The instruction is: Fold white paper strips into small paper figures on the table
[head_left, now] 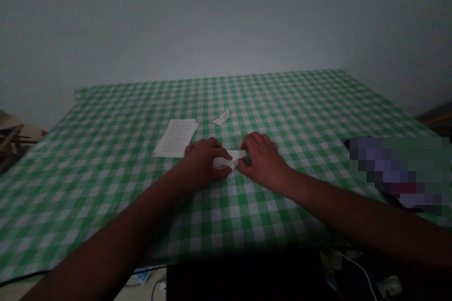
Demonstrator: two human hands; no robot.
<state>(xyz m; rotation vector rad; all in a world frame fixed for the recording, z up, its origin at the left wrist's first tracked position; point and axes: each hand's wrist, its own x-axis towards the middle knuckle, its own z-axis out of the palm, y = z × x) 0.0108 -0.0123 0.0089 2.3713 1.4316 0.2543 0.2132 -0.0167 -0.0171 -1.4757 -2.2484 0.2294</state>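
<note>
Between my two hands, low over the table, is a small piece of folded printed paper (233, 163). My left hand (205, 160) grips its left part, thumb and fingers curled around it. From the other side my right hand (263, 157) pinches the paper's right part, its fingers bent. Parts of the paper are hidden under the fingers. Just beyond my left hand lies a stack of printed sheets (175, 138). Farther back, a small folded paper piece (222, 117) rests by itself, one side standing up.
A green and white checked tablecloth (300, 103) covers the table. At the right edge lies a dark-edged object (399, 174), mostly blurred out by blocks. A pale wall (226, 19) stands behind the table. Cables (360, 270) hang below the front edge.
</note>
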